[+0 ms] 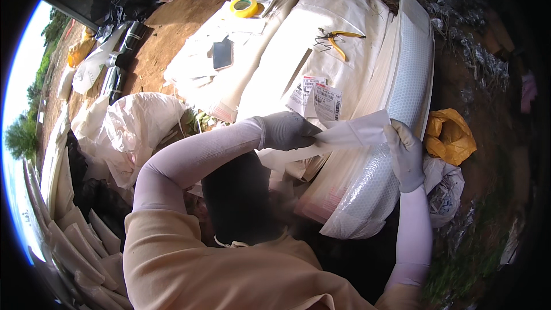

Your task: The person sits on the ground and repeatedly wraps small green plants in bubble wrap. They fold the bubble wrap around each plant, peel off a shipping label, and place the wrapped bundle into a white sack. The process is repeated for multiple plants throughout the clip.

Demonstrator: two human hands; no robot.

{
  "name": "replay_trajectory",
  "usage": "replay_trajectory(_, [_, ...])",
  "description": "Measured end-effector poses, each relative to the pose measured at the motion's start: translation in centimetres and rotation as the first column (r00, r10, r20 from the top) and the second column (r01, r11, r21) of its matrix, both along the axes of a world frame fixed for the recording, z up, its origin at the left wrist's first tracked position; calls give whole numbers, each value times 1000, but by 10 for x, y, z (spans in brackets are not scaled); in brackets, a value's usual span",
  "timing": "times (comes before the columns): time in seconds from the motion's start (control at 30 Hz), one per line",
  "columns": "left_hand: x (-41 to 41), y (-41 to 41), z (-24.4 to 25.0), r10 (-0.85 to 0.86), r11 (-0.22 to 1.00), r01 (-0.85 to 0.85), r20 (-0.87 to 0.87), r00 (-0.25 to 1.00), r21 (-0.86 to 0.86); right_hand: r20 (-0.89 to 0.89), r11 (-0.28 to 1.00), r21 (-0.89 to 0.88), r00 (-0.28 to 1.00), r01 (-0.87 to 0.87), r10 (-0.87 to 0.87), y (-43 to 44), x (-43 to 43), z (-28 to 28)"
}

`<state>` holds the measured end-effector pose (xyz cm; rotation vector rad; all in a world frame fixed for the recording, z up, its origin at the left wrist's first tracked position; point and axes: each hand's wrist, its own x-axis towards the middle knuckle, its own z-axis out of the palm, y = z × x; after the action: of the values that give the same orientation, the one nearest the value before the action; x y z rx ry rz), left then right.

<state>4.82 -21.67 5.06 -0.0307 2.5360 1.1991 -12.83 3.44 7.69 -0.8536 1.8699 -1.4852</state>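
A strip of thin, whitish, translucent sheet (353, 134) stretches between my two gloved hands. My left hand (289, 131), in a grey knit glove, pinches its left end, where the sheet folds and hangs down. At the upper right end, my right hand (403, 150) grips the edge between thumb and fingers. Just beyond the strip lie several printed labels (327, 100) with barcodes, on a stack of white plastic bags (275, 82). Under my right hand runs a stack of bubble-wrap mailers (409, 69). The fingertips of my left hand are partly hidden.
Yellow-handled pruning shears (338, 41), a smartphone (222, 53) and a yellow tape roll (244, 7) lie on the stacks. An open orange bag (450, 135) stands at right. White plastic bags (137, 127) bulge at left, above packed parcels (82, 245).
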Motion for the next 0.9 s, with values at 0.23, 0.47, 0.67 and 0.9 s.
replay_trajectory(0.23, [-13, -20, 10, -21, 975, 97, 349, 937, -201, -46, 781, -283, 806, 556, -591, 71, -146, 76])
replay_trajectory(0.47, [-39, 49, 64, -149, 984, 64, -571, 807, -165, -956, 950, -248, 113, 189, -272, 32, -171, 66])
replay_trajectory(0.67, [-71, 205, -15, -716, 697, 539, -414, 563, -472, -855, 981, 135, 484, -140, 186, 38, -123, -32])
replay_trajectory(0.9, [-66, 193, -59, -633, 768, 530, -555, 540, -360, -922, 987, 158, 364, 29, 136, -34, -190, -73])
